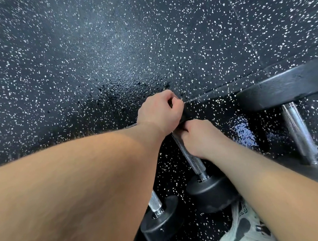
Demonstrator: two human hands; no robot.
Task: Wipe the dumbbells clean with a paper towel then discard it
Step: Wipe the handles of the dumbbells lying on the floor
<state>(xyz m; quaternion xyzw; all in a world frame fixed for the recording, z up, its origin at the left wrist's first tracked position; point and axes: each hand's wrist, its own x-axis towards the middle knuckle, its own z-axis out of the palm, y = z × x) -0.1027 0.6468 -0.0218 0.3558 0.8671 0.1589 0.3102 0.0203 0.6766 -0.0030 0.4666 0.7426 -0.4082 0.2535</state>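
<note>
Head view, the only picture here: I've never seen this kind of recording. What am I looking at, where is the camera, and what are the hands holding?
There is no machine here. A person wears a camera on the head, and it looks down past both bare forearms. The surface is a dark speckled floor with a shiny wet patch. Three dumbbells show: a small dumbbell partly behind the left forearm, a middle dumbbell, and a large dumbbell at the right. The right hand curls round the middle dumbbell's metal handle, and the left hand grips its far end. A pale shoe shows at the bottom edge.
</note>
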